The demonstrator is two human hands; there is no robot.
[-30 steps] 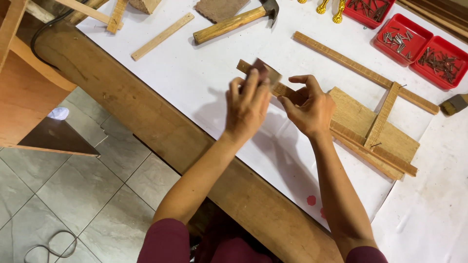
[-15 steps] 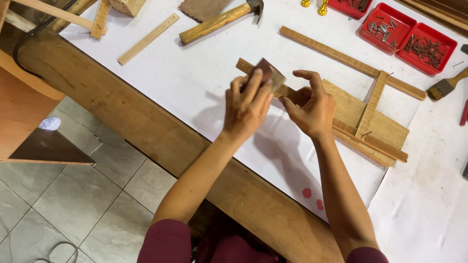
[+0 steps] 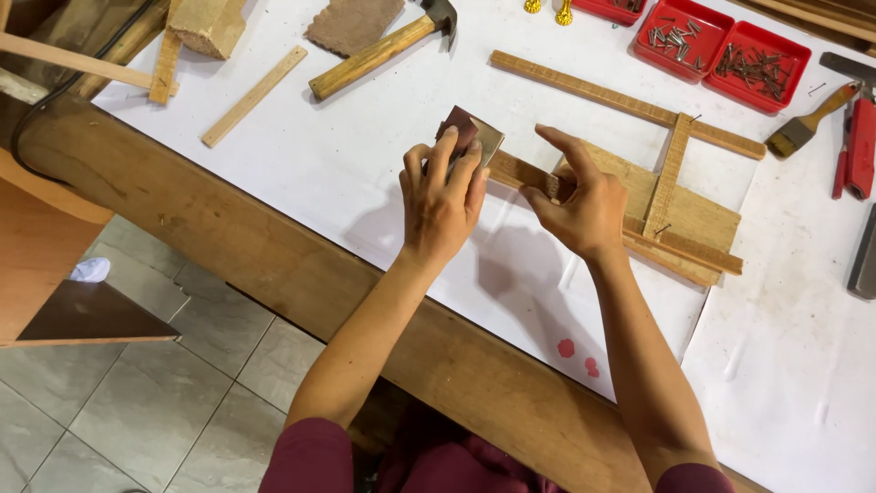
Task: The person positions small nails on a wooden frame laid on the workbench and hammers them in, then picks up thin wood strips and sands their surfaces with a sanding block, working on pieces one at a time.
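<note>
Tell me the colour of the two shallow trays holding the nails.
Red: both shallow plastic nail trays sit side by side at the table's far edge, clearest in the head view.

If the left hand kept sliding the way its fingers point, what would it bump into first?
Probably the hammer. The left hand, gripping the sanding block, points up the white paper toward it; depth is hard to judge.
</note>
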